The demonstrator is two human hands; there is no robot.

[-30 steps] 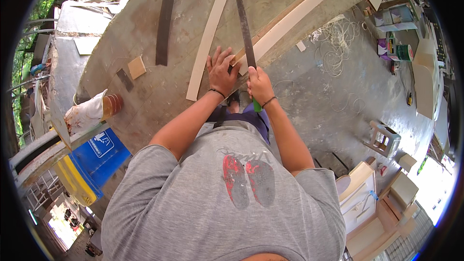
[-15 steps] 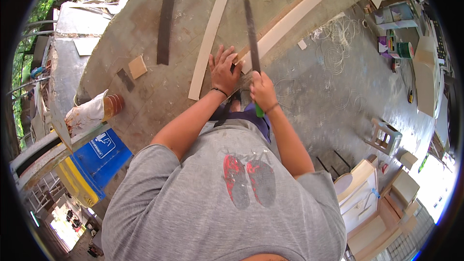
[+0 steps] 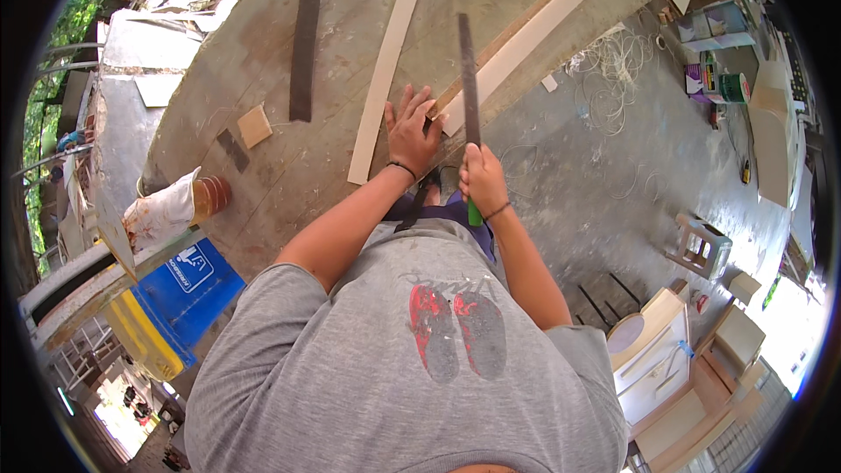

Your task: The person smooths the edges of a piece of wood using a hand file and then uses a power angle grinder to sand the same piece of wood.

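Note:
My right hand [image 3: 484, 182] is wrapped round the green handle of a flat file [image 3: 468, 74]. Its long dark blade points away from me and crosses beside the near end of a pale wooden strip [image 3: 526, 51]. Fingers spread, my left hand [image 3: 413, 137] lies at the near end of a brown wooden strip [image 3: 504, 39] that runs along the pale one. Its thumb and index finger are apart at that end; what lies under the palm is hidden. Another pale strip [image 3: 387, 66] stretches just left of that hand.
On the worktop [image 3: 236, 79] lie a dark strip [image 3: 305, 44] and a small wooden square [image 3: 255, 127]. A blue-and-yellow bin [image 3: 188, 289] stands at left. Tangled string [image 3: 613, 79], a stool [image 3: 698, 245] and wooden furniture pieces [image 3: 701, 385] are at right.
My right hand has drawn the file a little toward me and to the right. My left hand stays in nearly the same place by the strip's end.

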